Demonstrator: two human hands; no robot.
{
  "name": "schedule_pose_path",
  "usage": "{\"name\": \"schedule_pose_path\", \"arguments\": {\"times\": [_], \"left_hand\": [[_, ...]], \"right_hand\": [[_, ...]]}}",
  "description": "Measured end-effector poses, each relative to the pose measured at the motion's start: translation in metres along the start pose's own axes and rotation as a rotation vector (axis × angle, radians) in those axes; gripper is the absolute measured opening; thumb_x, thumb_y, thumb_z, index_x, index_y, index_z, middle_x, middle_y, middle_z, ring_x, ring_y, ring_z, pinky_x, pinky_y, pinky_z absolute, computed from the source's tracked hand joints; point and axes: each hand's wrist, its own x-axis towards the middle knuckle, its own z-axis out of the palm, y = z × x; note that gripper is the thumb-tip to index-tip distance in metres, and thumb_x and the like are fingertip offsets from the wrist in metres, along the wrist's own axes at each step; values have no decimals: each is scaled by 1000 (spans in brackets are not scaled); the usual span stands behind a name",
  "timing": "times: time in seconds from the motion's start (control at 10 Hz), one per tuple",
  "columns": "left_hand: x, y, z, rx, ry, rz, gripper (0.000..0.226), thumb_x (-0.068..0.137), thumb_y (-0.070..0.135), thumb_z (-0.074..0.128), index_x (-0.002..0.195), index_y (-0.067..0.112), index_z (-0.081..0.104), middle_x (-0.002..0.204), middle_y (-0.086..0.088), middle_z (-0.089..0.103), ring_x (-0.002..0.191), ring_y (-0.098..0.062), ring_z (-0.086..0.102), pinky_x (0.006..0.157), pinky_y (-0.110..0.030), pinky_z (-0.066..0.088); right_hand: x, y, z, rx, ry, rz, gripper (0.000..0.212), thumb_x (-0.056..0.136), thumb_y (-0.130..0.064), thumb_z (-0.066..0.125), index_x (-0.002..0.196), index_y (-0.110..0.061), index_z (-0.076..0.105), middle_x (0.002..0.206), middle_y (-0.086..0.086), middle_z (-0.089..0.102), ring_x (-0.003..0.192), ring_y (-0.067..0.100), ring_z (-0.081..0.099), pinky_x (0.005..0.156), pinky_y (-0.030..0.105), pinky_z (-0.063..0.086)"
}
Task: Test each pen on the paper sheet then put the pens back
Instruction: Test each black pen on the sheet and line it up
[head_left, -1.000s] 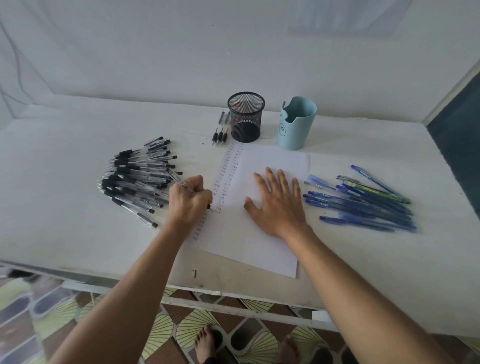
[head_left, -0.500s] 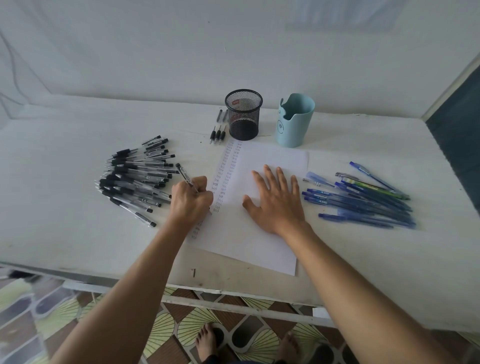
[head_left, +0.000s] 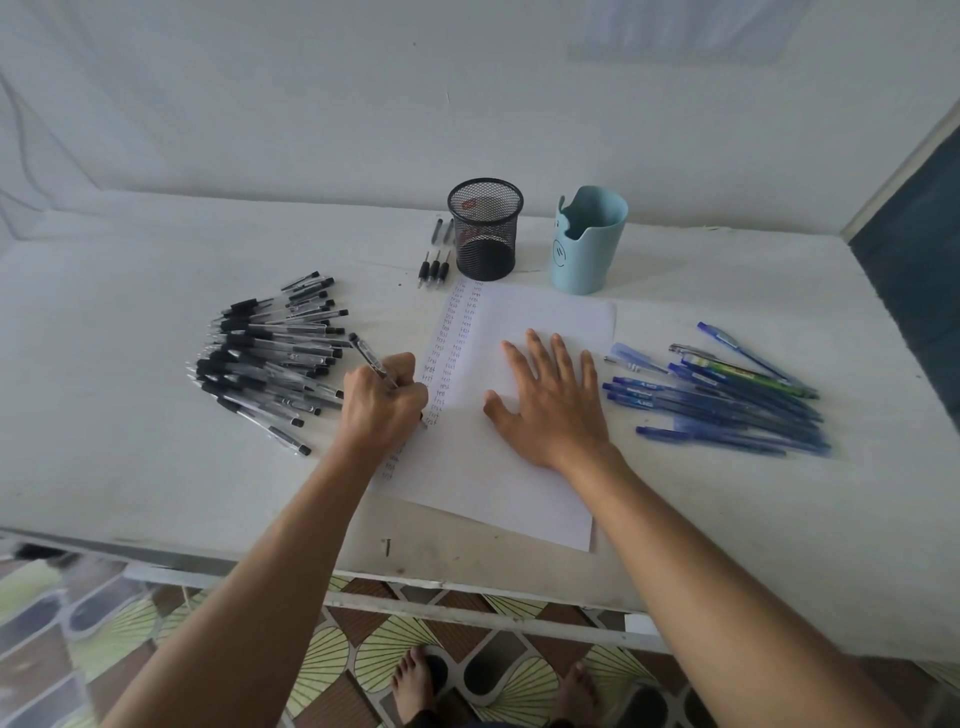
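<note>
Head view: left hand (head_left: 382, 400), forearm reaching in from the lower left, fingers curled tight round a black pen (head_left: 370, 359) with its tip down at the columns of writing on the paper sheet (head_left: 498, 493), barrel slanting up-left out of the fist; right hand (head_left: 550, 405) flat on the sheet, fingers straight and spread. Black pens (head_left: 270, 358) heaped left of the sheet, blue pens (head_left: 727, 400) heaped right. Behind the sheet, upright: black mesh cup (head_left: 485, 228) and light-blue cup (head_left: 587, 244); contents of either cannot be told.
</note>
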Motion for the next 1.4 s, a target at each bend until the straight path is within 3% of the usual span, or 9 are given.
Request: {"name": "schedule_pose_path", "arguments": {"times": [0.8,0.9,1.0,1.1,1.2,1.3,1.4], "left_hand": [[-2,3,-1,-7,-52,69,21,54,10,49,55,18,29,52,6,20,54,-12,17,44,-24,13],[-1,3,-1,-65,-61,27,24,60,3,53,57,15,32,51,7,27,52,-11,24,46,-26,20],[0,2,-6,-316,-84,-90,41,67,-14,54,52,22,43,47,10,41,48,-12,38,48,-24,30],[2,4,-13,-483,-133,-86,24,82,-4,56,87,20,54,48,6,41,44,-17,37,43,-24,30],[9,4,-13,-540,-146,-160,26,101,35,54,116,15,47,47,6,39,36,-14,35,39,-23,28],[12,7,-15,-519,-128,-128,34,105,39,42,120,12,55,49,-2,43,36,-13,38,39,-22,30],[14,12,-18,-596,-143,-110,27,106,27,44,120,11,61,50,2,46,45,-14,48,45,-25,39]], "right_hand": [[-1,0,0,6,-3,2,72,98,-62,23,159,-30,4,168,1,-6,154,27,-10,122,54,-7],[-1,0,0,8,-1,1,72,98,-62,23,159,-29,4,168,1,-5,154,27,-10,122,54,-7],[-1,0,-1,8,-8,1,72,98,-62,23,160,-29,3,168,1,-6,154,27,-11,122,54,-7],[-2,-1,-2,7,-14,1,72,98,-62,22,160,-29,3,168,1,-7,154,27,-12,122,54,-8],[-2,0,-3,2,-17,0,72,99,-62,22,160,-29,3,168,1,-7,154,27,-12,122,55,-7],[-2,-1,-2,0,-23,1,72,99,-62,21,160,-29,3,168,1,-7,153,27,-13,121,55,-8],[-2,-1,-3,1,-21,2,72,99,-62,21,160,-29,3,168,1,-8,153,27,-13,121,55,-8]]}}
